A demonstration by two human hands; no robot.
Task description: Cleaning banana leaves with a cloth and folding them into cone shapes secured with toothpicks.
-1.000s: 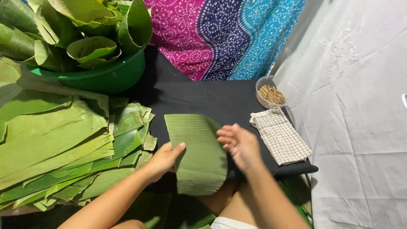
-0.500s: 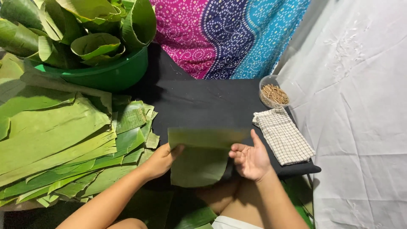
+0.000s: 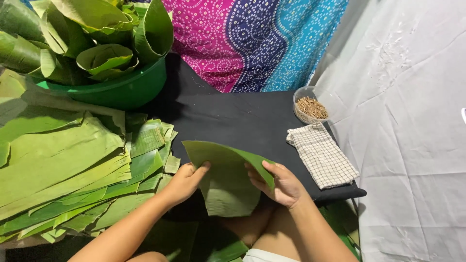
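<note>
Both hands are closed on one leaf [image 3: 225, 187] as I look down from the head camera. My left hand [image 3: 187, 180] pinches its left edge, thumb on top, fingers tucked out of sight beneath. My right hand [image 3: 281, 184] clamps the right side, where the far corner is folded over toward me, fingers spread across the fold. The leaf sits between the two hands, bent into a shallow curve, its near end hanging past the edge of the black board [image 3: 233, 119] and over my lap.

Just left of my left hand lies a broad stack of flat leaves [image 3: 63, 170], overlapping and fanned toward the board. Beyond the stack, a green basin [image 3: 124, 90] holds rolled and curled leaves. To the right of my right hand, a checked cloth [image 3: 323, 155] lies on the board's corner, and beyond it a clear bowl [image 3: 310, 104] of small brown sticks. Patterned pink and blue fabric [image 3: 252, 39] hangs at the far side; a white sheet [image 3: 412, 121] covers the right.
</note>
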